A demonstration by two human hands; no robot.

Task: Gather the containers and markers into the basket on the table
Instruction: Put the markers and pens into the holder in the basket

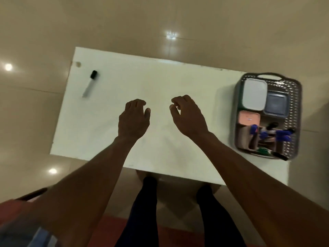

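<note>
A grey lattice basket point(293, 104) stands at the right end of the white table point(160, 82). Inside it lie a white-lidded container point(253, 94), a grey-blue container point(276, 104), a peach container point(249, 118) and several markers with blue caps point(283, 135). One marker point(89, 83) with a black cap lies alone near the table's far left corner. My left hand point(133, 120) and my right hand point(188, 115) hover over the middle of the table, fingers loosely curled, each holding nothing.
A green-capped marker and a black one point(279, 155) poke out at the basket's near edge. Glossy beige floor tiles point(160, 24) surround the table. My legs show below the near table edge, above a red mat point(110, 229).
</note>
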